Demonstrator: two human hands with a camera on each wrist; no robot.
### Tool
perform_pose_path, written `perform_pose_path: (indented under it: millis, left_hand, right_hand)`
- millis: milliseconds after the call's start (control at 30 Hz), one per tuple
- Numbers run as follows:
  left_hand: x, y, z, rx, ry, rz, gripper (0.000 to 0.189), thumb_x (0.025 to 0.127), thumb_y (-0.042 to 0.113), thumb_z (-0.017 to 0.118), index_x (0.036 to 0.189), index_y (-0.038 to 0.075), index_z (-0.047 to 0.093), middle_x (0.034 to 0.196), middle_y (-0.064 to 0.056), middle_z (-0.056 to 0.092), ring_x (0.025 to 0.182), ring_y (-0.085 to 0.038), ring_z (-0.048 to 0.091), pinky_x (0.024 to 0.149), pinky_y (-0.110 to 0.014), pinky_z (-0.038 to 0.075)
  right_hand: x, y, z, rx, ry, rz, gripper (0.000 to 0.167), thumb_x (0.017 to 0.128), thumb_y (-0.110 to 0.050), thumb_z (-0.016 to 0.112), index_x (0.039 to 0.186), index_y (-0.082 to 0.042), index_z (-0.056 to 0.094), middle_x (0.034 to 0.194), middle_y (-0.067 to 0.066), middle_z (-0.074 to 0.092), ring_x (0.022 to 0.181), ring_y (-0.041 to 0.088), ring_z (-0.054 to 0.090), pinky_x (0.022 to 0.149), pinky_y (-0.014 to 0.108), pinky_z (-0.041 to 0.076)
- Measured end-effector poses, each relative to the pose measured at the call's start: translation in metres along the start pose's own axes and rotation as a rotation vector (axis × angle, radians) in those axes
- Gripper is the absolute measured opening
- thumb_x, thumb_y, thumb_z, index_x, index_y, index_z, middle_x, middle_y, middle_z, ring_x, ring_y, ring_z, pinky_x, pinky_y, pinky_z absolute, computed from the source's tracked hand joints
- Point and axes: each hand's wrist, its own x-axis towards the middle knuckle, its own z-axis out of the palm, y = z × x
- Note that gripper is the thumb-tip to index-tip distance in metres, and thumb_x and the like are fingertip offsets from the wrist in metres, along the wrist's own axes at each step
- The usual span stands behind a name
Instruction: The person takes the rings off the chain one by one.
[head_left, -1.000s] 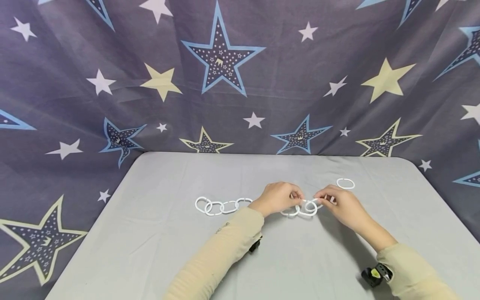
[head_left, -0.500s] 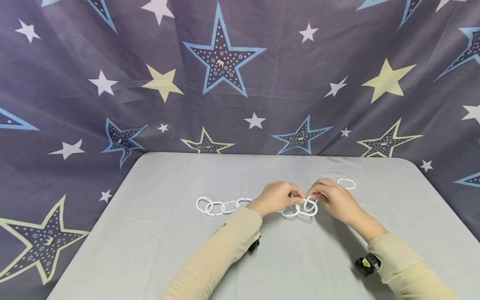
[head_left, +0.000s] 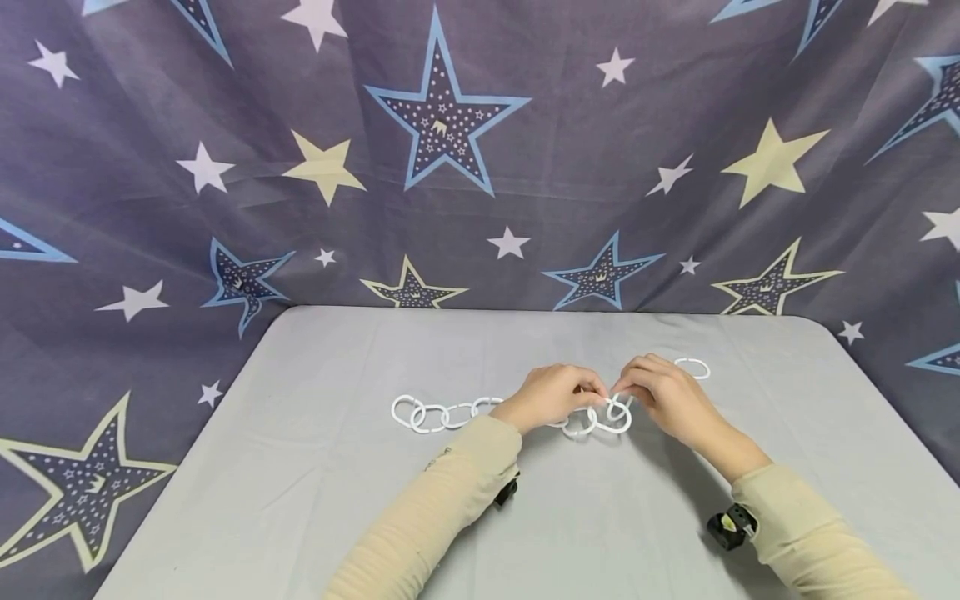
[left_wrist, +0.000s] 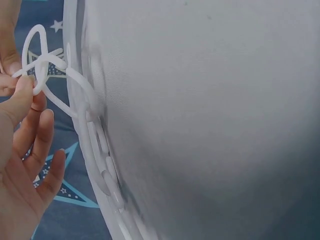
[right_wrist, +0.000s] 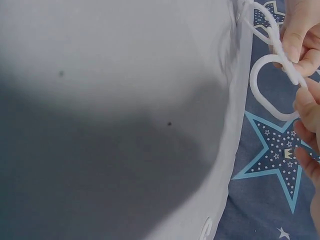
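Observation:
A chain of white plastic links (head_left: 431,430) runs along the grey tabletop from the left and passes under my left hand (head_left: 551,395). With thumb and index finger, my left hand pinches the link at the chain's right end, lifted off the table. Close beside it, my right hand (head_left: 669,397) pinches another white oval link (right_wrist: 256,90). In the right wrist view the two links cross and touch near the fingertips; whether they are hooked together is not clear. The left wrist view shows the chain (left_wrist: 82,125) trailing down from the raised links.
A single loose white link (head_left: 692,360) lies on the table behind my right hand. The table (head_left: 300,500) ends at a hanging dark curtain (head_left: 480,208) with a star pattern. Black wrist cameras (head_left: 729,528) are strapped under both sleeves.
My right hand has moved left, closer to the left hand, bringing its link against the chain's end link. Over the last half second both hands barely move.

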Motion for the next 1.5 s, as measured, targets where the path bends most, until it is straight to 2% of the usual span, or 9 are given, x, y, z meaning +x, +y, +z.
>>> perform_pose_path:
  millis: [167, 267, 367, 467, 700, 833, 1100, 1333, 1500]
  left_hand:
    - [0.000, 0.001, -0.001, 0.014, 0.004, -0.011, 0.013, 0.093, 0.038, 0.066, 0.101, 0.031, 0.075, 0.090, 0.024, 0.068, 0.082, 0.006, 0.057, 0.076, -0.024, 0.044]
    - [-0.001, 0.001, -0.002, 0.016, 0.012, -0.020, 0.012, 0.093, 0.038, 0.067, 0.099, 0.032, 0.075, 0.089, 0.024, 0.068, 0.080, 0.006, 0.057, 0.074, -0.024, 0.044]
    - [-0.002, 0.001, -0.003, 0.015, 0.017, -0.028, 0.010, 0.092, 0.037, 0.068, 0.098, 0.032, 0.075, 0.088, 0.025, 0.068, 0.079, 0.007, 0.057, 0.074, -0.023, 0.044]
    - [-0.002, 0.001, -0.003, 0.012, 0.019, -0.029, 0.010, 0.092, 0.037, 0.069, 0.098, 0.032, 0.075, 0.086, 0.025, 0.067, 0.078, 0.007, 0.056, 0.074, -0.022, 0.043]
    - [-0.003, 0.001, -0.004, -0.012, 0.023, -0.039, 0.009, 0.092, 0.037, 0.070, 0.097, 0.032, 0.075, 0.083, 0.025, 0.064, 0.076, 0.006, 0.055, 0.072, -0.022, 0.042]
    - [-0.003, 0.001, -0.003, -0.016, 0.031, -0.042, 0.008, 0.092, 0.037, 0.070, 0.097, 0.032, 0.075, 0.083, 0.025, 0.064, 0.076, 0.006, 0.055, 0.072, -0.021, 0.042]
    - [-0.003, 0.000, -0.003, -0.006, 0.032, -0.031, 0.009, 0.092, 0.037, 0.070, 0.097, 0.032, 0.076, 0.083, 0.025, 0.064, 0.077, 0.007, 0.055, 0.071, -0.022, 0.042]
    - [-0.004, 0.000, -0.004, -0.020, 0.021, -0.031, 0.009, 0.092, 0.037, 0.071, 0.097, 0.032, 0.076, 0.082, 0.025, 0.064, 0.077, 0.006, 0.055, 0.073, -0.023, 0.042]
    - [-0.004, -0.001, -0.002, -0.021, 0.014, -0.027, 0.008, 0.092, 0.037, 0.071, 0.096, 0.032, 0.075, 0.082, 0.026, 0.064, 0.078, 0.006, 0.055, 0.073, -0.023, 0.042]
  right_hand:
    - [0.000, 0.002, -0.001, -0.010, 0.034, -0.002, 0.033, 0.068, 0.016, 0.079, 0.082, -0.013, 0.072, 0.088, -0.002, 0.067, 0.084, 0.017, 0.062, 0.076, 0.030, 0.049]
    - [-0.001, 0.005, -0.005, -0.013, 0.044, 0.028, 0.030, 0.069, 0.014, 0.079, 0.082, -0.011, 0.073, 0.087, -0.001, 0.067, 0.083, 0.019, 0.063, 0.077, 0.033, 0.050]
    - [-0.004, 0.009, -0.011, -0.016, 0.035, 0.106, 0.029, 0.070, 0.013, 0.079, 0.084, -0.011, 0.073, 0.087, 0.000, 0.068, 0.084, 0.021, 0.064, 0.076, 0.039, 0.051]
    - [-0.007, 0.015, -0.019, -0.022, 0.020, 0.215, 0.027, 0.074, 0.011, 0.078, 0.088, -0.012, 0.074, 0.087, 0.000, 0.069, 0.079, 0.019, 0.063, 0.070, 0.041, 0.051]
    - [-0.018, 0.032, -0.036, -0.014, -0.007, 0.433, 0.010, 0.084, -0.003, 0.077, 0.094, -0.006, 0.076, 0.088, 0.007, 0.072, 0.071, 0.016, 0.058, 0.060, 0.032, 0.045]
    - [-0.025, 0.042, -0.045, 0.027, -0.048, 0.538, 0.011, 0.088, -0.006, 0.074, 0.098, -0.001, 0.075, 0.086, 0.011, 0.072, 0.072, 0.019, 0.059, 0.060, 0.029, 0.043]
    - [-0.043, 0.058, -0.055, 0.061, -0.095, 0.702, 0.016, 0.091, -0.007, 0.070, 0.099, 0.006, 0.073, 0.086, 0.018, 0.072, 0.067, 0.004, 0.055, 0.057, 0.022, 0.044]
    - [-0.055, 0.065, -0.055, 0.059, -0.151, 0.792, 0.020, 0.091, -0.012, 0.071, 0.098, 0.007, 0.073, 0.078, 0.012, 0.071, 0.062, 0.008, 0.053, 0.055, 0.026, 0.042]
    - [-0.062, 0.068, -0.053, 0.044, -0.186, 0.829, 0.022, 0.091, -0.016, 0.072, 0.096, 0.005, 0.074, 0.081, 0.013, 0.073, 0.067, 0.013, 0.055, 0.058, 0.029, 0.042]
